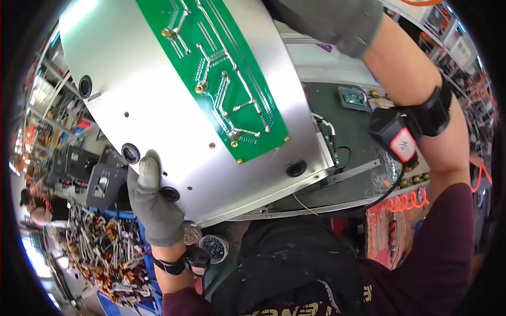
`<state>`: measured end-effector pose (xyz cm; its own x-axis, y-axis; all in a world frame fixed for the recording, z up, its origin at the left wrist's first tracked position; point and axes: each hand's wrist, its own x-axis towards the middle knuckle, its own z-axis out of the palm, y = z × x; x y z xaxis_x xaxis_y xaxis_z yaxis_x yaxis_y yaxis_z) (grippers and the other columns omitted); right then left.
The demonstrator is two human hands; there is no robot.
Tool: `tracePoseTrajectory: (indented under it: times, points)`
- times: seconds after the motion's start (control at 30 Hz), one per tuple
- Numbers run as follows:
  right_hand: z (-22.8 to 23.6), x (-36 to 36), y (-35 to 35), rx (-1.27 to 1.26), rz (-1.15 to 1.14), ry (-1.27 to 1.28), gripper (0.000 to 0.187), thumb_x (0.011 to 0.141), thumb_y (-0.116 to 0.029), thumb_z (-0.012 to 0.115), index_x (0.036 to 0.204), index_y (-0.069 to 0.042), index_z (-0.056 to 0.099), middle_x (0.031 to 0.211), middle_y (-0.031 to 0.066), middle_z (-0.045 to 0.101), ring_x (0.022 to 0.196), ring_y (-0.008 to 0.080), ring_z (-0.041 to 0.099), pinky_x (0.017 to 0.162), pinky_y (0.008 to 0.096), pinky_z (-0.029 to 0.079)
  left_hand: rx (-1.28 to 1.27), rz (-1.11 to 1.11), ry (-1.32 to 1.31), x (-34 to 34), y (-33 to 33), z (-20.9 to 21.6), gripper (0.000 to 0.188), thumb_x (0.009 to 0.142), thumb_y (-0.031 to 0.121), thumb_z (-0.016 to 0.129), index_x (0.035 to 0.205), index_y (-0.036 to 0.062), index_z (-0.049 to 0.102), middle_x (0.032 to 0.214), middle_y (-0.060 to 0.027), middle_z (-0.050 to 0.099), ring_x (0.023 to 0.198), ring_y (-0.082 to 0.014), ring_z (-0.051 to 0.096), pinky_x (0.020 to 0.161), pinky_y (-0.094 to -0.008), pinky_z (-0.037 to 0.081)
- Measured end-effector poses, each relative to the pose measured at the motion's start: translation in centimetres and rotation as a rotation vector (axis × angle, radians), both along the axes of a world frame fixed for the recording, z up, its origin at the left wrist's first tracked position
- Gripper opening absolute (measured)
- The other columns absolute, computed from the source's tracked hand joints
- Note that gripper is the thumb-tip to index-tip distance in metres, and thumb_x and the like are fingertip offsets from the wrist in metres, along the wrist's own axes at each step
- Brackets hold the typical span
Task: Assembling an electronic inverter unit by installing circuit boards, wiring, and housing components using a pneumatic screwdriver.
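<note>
A large silvery metal panel (158, 113) fills the upper middle, tilted above the workbench. Along it runs a green circuit board (240, 108) with solder tracks and small brass standoffs. Black rubber grommets (130, 153) sit in holes near the panel's edge. My left hand (155, 203), in a grey glove, grips the lower left edge, its thumb on the face beside a grommet and its other fingers hidden behind. My right hand (329, 23), also gloved in grey, holds the far right edge; its fingertips are hidden behind the panel and past the frame's top.
On the dark workbench (327, 197) lie a metal strip (353, 173), wires and a small boxed circuit board (354, 98). A blue bin (146, 263) of wired parts stands at lower left, near a tub of small fasteners (213, 247). A coiled orange hose (408, 201) hangs at right.
</note>
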<state>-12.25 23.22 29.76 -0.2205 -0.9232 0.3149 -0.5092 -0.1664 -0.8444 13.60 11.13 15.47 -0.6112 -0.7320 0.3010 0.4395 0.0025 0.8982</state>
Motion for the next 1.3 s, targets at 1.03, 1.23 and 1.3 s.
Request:
tracePoseTrajectory:
  times: [1.03,1.23,1.3]
  points:
    - [-28.2,-12.0,20.2,0.194,-0.29,-0.881,0.037,0.091,-0.013,0.047,0.124,0.003,0.051,0.061,-0.0007,0.047,0.049,0.0055,0.042,0.044,0.0212,0.034,0.395,-0.137,-0.267,-23.9,6.5,-9.1,0.04,0.094,0.023,0.051,0.125,-0.0011,0.043,0.114,-0.0166,0.06,0.095,-0.0271,0.065,0.08,-0.0382,0.057]
    - [-30.4,-10.6,19.6,0.084,-0.107,-1.31,0.024,0.09,-0.019,0.049,0.101,0.002,0.054,0.057,-0.0002,0.041,0.046,0.0074,0.037,0.043,0.0236,0.028,0.562,-0.161,-0.346,-23.2,6.1,-12.3,0.04,0.094,0.025,0.052,0.125,0.001,0.045,0.113,-0.0151,0.06,0.096,-0.0256,0.065,0.081,-0.0388,0.057]
    - [-31.0,-10.2,18.9,0.007,-0.058,-1.414,0.022,0.091,-0.021,0.051,0.093,0.0,0.053,0.056,-0.0001,0.04,0.045,0.008,0.035,0.042,0.0241,0.027,0.688,-0.187,-0.401,-22.9,6.3,-12.8,0.044,0.093,0.028,0.054,0.126,0.0014,0.046,0.115,-0.0165,0.06,0.1,-0.0273,0.064,0.085,-0.041,0.056]
